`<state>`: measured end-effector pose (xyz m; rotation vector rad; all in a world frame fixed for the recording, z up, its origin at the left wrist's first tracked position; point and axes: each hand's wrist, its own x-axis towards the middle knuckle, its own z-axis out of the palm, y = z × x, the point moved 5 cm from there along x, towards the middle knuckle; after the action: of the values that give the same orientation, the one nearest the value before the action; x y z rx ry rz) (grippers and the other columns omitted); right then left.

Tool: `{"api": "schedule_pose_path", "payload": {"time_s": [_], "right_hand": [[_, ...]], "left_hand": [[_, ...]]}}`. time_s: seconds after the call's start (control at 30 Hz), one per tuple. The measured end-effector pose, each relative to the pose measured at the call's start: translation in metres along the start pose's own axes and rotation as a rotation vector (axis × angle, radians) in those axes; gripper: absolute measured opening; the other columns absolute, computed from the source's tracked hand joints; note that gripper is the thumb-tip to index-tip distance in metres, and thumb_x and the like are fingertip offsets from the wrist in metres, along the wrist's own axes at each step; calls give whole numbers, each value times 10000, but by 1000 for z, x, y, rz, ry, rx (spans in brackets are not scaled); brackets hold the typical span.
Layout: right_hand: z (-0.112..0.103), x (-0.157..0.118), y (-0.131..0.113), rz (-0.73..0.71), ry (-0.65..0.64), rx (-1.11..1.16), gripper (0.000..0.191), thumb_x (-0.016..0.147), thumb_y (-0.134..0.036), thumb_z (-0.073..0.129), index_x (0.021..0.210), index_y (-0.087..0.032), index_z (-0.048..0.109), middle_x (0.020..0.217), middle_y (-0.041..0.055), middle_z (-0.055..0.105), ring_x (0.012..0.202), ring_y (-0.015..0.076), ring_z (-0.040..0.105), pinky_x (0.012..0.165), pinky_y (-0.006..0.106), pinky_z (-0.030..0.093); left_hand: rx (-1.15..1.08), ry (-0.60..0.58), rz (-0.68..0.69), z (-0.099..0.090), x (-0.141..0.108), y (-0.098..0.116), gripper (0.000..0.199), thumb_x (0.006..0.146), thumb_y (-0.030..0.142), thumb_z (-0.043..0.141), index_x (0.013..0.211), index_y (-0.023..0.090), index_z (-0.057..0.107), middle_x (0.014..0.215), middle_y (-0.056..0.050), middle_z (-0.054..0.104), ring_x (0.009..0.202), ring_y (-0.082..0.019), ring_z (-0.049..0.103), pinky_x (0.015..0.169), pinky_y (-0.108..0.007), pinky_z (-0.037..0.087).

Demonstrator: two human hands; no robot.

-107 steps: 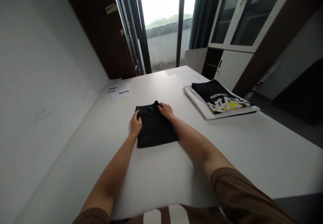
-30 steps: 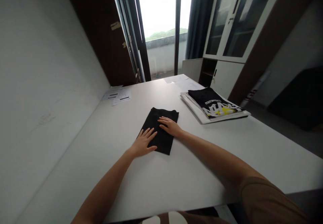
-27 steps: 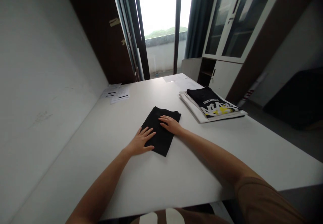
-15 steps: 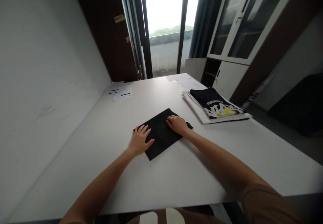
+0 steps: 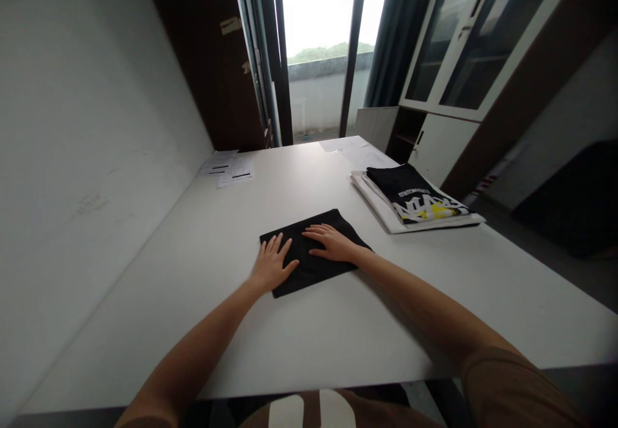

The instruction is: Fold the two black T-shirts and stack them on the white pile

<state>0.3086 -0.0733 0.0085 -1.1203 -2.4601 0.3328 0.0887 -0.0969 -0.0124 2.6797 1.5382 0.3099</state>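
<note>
A folded piece of black cloth (image 5: 313, 270) lies flat in front of me on the white table (image 5: 309, 344). My left hand (image 5: 273, 264) rests with spread fingers on its left side. On its right half lies my right hand (image 5: 332, 242), palm down and fingers stretched out. Neither hand grips the cloth. Whether the cloth is a T-shirt or another garment cannot be told from the side that shows.
A stack of folded clothes (image 5: 415, 199), a black printed one on top of white ones, sits at the table's right. Papers (image 5: 236, 170) lie at the far left edge, more sheets (image 5: 362, 154) at the far end. A wall (image 5: 96, 177) borders the left; cabinets (image 5: 444, 138) stand back right.
The black cloth has turned a little, its near corner shifting left. My right hand has gone from curled fingers to lying flat, slightly further left. My left hand stays spread on the cloth.
</note>
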Motion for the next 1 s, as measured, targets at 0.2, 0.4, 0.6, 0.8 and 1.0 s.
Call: {"api": "schedule_pose_path", "payload": {"time_s": [0.2,0.4,0.6,0.8,1.0], "right_hand": [[1,3,2,-32,-29,17,653,908,-511,702,1509,-351,504,1516,47,530,1443,287,435,1234,530,252],[-10,-1,26,59,-8,-40,671,917,-529,682,1525,-321,487,1532,63,507,1482,301,373,1247,567,180],[0,1,1,-82,-70,5,729,925,-549,667,1571,-336,407,1542,30,496,1514,271,312,1265,527,147],[-8,1,38,74,-15,-75,679,972,-539,598,1576,-293,407,1590,66,424,1509,286,321,1261,542,146],[9,1,14,-71,-111,-76,718,1000,-604,508,1616,-292,314,1623,65,365,1528,268,275,1271,514,108]], "left_hand": [[9,-3,32,1,0,2,738,978,634,482,1599,258,351,1690,-77,234,1554,-310,205,1255,-562,174],[-13,1,66,-1,1,4,711,989,605,472,1591,244,358,1670,-54,295,1539,-297,242,1253,-554,194],[2,-15,76,-1,1,3,747,976,613,485,1606,244,328,1678,-55,273,1546,-309,216,1254,-558,183],[18,-23,51,0,0,2,831,940,706,488,1626,287,282,1700,-59,198,1553,-349,185,1251,-589,144],[-11,50,79,-4,-1,5,750,988,623,475,1619,264,288,1663,-83,307,1536,-312,252,1253,-579,161]]}}
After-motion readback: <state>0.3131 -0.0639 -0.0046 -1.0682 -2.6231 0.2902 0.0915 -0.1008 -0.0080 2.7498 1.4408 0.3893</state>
